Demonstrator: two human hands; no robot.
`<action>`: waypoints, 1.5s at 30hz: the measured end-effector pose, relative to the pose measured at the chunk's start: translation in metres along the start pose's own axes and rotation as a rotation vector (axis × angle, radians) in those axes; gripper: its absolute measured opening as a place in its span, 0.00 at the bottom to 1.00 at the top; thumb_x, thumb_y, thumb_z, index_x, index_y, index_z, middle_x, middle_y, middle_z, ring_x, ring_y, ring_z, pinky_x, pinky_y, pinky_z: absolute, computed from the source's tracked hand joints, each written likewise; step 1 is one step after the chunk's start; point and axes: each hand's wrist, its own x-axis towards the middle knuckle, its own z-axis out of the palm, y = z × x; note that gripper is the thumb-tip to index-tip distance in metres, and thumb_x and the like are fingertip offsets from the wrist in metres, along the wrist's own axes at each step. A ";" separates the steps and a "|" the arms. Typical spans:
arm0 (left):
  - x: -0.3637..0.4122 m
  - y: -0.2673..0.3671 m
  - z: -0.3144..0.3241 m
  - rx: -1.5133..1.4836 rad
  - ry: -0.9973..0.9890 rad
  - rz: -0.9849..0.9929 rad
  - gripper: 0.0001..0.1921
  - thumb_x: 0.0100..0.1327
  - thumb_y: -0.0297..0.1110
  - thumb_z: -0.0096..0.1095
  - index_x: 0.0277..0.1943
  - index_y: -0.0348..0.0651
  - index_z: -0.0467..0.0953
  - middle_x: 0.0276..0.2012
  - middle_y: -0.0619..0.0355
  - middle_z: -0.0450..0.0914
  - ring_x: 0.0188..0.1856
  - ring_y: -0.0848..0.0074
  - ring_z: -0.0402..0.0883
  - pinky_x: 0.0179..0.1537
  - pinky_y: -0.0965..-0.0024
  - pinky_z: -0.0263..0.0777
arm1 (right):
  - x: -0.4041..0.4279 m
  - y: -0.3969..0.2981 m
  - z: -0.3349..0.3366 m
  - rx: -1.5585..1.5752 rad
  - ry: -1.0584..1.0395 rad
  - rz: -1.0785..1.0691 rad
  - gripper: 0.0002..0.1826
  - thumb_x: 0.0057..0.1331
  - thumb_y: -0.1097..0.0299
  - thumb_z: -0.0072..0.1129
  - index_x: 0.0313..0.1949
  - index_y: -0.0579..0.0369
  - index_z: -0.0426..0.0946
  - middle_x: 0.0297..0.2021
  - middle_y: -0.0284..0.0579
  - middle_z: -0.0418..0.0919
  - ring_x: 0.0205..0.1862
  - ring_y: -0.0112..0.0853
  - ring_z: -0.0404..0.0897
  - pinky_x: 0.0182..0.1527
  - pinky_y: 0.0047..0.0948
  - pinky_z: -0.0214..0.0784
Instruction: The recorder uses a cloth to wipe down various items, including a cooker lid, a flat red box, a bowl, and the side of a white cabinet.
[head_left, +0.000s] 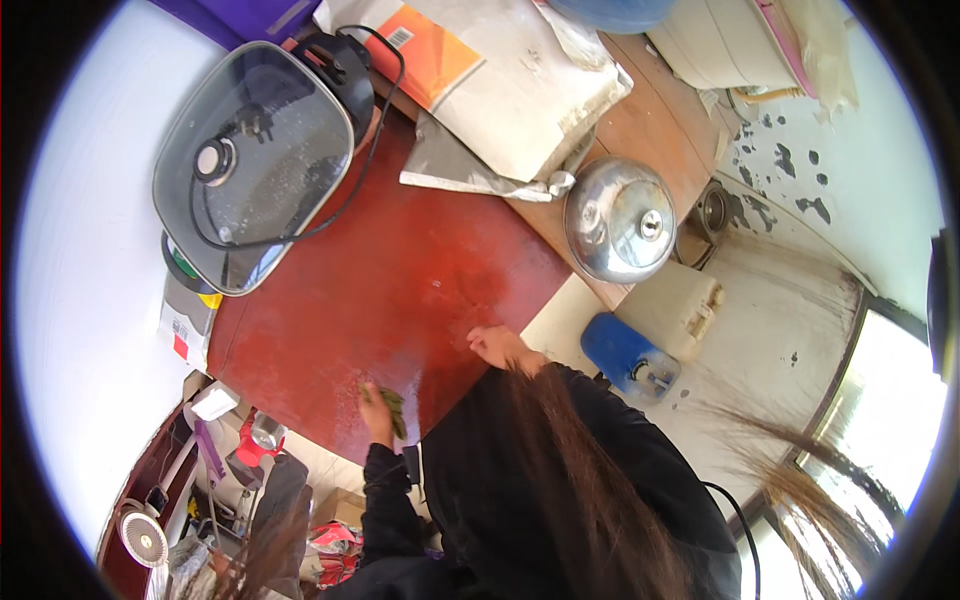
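My left hand (373, 417) grips a folded olive-green cloth (395, 411) against the near edge of a red tabletop (337, 300). That part of the surface looks wet and shiny. Over the right part of the same table is my right hand (501, 346), its fingers curled in, with nothing visible in them. Whether it touches the tabletop I cannot tell. Smears and dull patches mark the red surface between and beyond both hands.
An electric pan with a glass lid (277, 172) and a black cord (330, 221) stands at the far left. Beyond lie a large paper sack (517, 90) and a round metal lid (622, 217). Blue (619, 352) and whitish jugs (667, 307) stand at right.
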 end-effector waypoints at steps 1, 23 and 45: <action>-0.016 0.001 0.012 0.001 -0.012 -0.002 0.21 0.64 0.47 0.45 0.36 0.32 0.69 0.26 0.50 0.75 0.26 0.68 0.75 0.28 0.66 0.68 | -0.012 0.015 -0.002 0.019 0.043 0.080 0.14 0.57 0.65 0.51 0.42 0.55 0.72 0.34 0.49 0.78 0.38 0.40 0.77 0.40 0.35 0.69; -0.049 -0.034 0.037 0.027 0.037 -0.133 0.22 0.66 0.44 0.41 0.47 0.29 0.67 0.40 0.40 0.74 0.41 0.54 0.73 0.44 0.63 0.64 | -0.055 0.067 -0.270 -0.650 0.815 0.165 0.28 0.49 0.61 0.64 0.49 0.56 0.68 0.42 0.52 0.73 0.44 0.42 0.72 0.45 0.36 0.65; -0.066 -0.092 -0.034 -0.336 0.178 -0.224 0.17 0.66 0.39 0.44 0.46 0.32 0.68 0.36 0.46 0.75 0.38 0.67 0.73 0.42 0.68 0.65 | -0.041 -0.139 -0.019 -0.826 0.284 -0.260 0.25 0.40 0.69 0.66 0.42 0.50 0.75 0.33 0.42 0.70 0.37 0.36 0.71 0.42 0.34 0.56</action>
